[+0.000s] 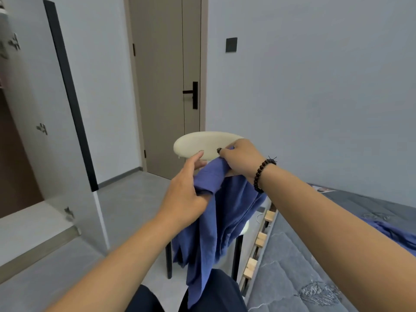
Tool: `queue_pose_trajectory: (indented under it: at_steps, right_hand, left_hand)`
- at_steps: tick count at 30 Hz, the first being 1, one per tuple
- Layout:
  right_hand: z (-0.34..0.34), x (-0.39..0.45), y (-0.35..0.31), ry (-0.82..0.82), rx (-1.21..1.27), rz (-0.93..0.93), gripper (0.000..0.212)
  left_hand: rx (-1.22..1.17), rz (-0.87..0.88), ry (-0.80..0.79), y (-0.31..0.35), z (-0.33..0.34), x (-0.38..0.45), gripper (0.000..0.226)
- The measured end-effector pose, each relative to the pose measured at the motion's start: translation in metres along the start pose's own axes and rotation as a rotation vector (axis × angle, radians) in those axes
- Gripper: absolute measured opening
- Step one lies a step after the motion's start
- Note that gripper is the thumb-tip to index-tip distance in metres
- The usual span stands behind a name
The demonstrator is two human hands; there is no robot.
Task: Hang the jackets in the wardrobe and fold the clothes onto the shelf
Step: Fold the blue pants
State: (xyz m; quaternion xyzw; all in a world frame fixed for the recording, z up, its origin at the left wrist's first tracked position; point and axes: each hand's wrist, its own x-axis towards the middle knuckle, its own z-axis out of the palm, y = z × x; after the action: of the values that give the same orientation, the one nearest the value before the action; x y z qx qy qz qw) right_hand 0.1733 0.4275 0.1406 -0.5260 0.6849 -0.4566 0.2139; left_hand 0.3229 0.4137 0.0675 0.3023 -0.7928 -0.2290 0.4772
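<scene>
Both hands on one blue garment [216, 221] draped over the cream chair back [202, 144]: left hand [184, 199] curled round a bunched fold, right hand [240, 159] pinching the cloth at the chair's top edge. Wardrobe [29, 136] stands open at left, well apart; its shelves hardly show. Likely early: this piece unfolded, more blue fabric [391, 233] waiting on the mattress [304, 266].

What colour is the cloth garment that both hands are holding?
The crinkled cloth garment is plain blue, with no pattern; the head view shows it.
</scene>
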Motion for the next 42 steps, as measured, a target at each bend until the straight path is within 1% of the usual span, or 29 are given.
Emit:
queue_pose_trajectory:
  at_steps: [2, 3, 5, 7, 8, 10, 11, 12, 13, 15, 17, 20, 22, 24, 27, 31, 33, 36, 39, 42]
  right_hand:
    - [-0.007, -0.004, -0.006, -0.028, 0.039, -0.021, 0.032]
    - [-0.011, -0.004, -0.007, -0.06, 0.087, -0.02, 0.034]
    - [-0.021, -0.006, -0.006, -0.131, 0.115, -0.015, 0.049]
    - [-0.032, -0.009, -0.006, -0.166, -0.068, -0.045, 0.061]
    - [-0.038, -0.01, -0.006, -0.178, -0.218, -0.073, 0.06]
    - [-0.051, -0.01, -0.006, -0.177, -0.525, -0.13, 0.045]
    - [-0.057, -0.009, -0.006, -0.15, -0.65, -0.167, 0.038]
    - [-0.063, -0.009, -0.007, -0.106, -0.744, -0.198, 0.034]
    - [-0.069, -0.009, -0.006, -0.052, -0.786, -0.226, 0.032]
    - [-0.083, -0.009, -0.008, 0.023, -0.732, -0.295, 0.026]
    - [-0.096, -0.013, -0.013, 0.031, -0.624, -0.378, 0.017]
    - [-0.107, -0.032, -0.029, 0.008, -0.436, -0.431, 0.033]
    - [-0.111, -0.047, -0.04, -0.001, -0.293, -0.458, 0.038]
    - [-0.114, -0.059, -0.05, -0.005, -0.194, -0.509, 0.037]
    - [-0.122, -0.073, -0.065, -0.003, -0.067, -0.571, 0.033]
    - [-0.129, -0.077, -0.08, -0.076, 0.052, -0.551, 0.025]
    - [-0.126, -0.069, -0.078, -0.126, 0.044, -0.484, 0.023]
    - [-0.109, -0.04, -0.06, -0.224, -0.14, -0.381, 0.018]
    - [-0.076, -0.001, -0.025, -0.3, -0.37, -0.279, 0.018]
    - [-0.026, 0.037, 0.023, -0.319, -0.563, -0.217, 0.017]
  left_hand:
    - [0.003, 0.008, 0.105, 0.0, -0.001, 0.008, 0.046]
    - [-0.018, -0.023, 0.137, 0.002, -0.003, 0.013, 0.037]
    - [-0.056, -0.104, 0.154, 0.007, -0.007, 0.024, 0.028]
    - [-0.042, -0.169, 0.146, 0.011, -0.012, 0.037, 0.026]
    - [-0.048, -0.185, 0.141, 0.013, -0.015, 0.043, 0.027]
    - [-0.085, -0.182, 0.134, 0.02, -0.024, 0.051, 0.03]
    - [-0.108, -0.177, 0.14, 0.024, -0.03, 0.055, 0.032]
    - [-0.135, -0.17, 0.147, 0.029, -0.036, 0.058, 0.033]
    - [-0.156, -0.16, 0.152, 0.033, -0.043, 0.06, 0.033]
    - [-0.169, -0.14, 0.143, 0.04, -0.058, 0.063, 0.029]
    - [-0.18, -0.143, 0.123, 0.046, -0.074, 0.061, 0.026]
    - [-0.221, -0.176, 0.092, 0.06, -0.098, 0.051, 0.024]
    - [-0.288, -0.18, 0.062, 0.073, -0.115, 0.042, 0.018]
    - [-0.327, -0.168, 0.044, 0.086, -0.129, 0.033, 0.014]
    - [-0.361, -0.132, 0.06, 0.102, -0.147, 0.025, 0.013]
    - [-0.374, -0.095, 0.095, 0.116, -0.163, 0.022, 0.013]
    - [-0.338, -0.104, 0.097, 0.113, -0.166, 0.024, 0.013]
    - [-0.173, -0.184, 0.06, 0.085, -0.161, 0.03, 0.013]
    - [0.039, -0.313, -0.067, 0.029, -0.144, 0.034, 0.012]
    - [0.098, -0.44, -0.151, -0.043, -0.117, 0.029, 0.014]
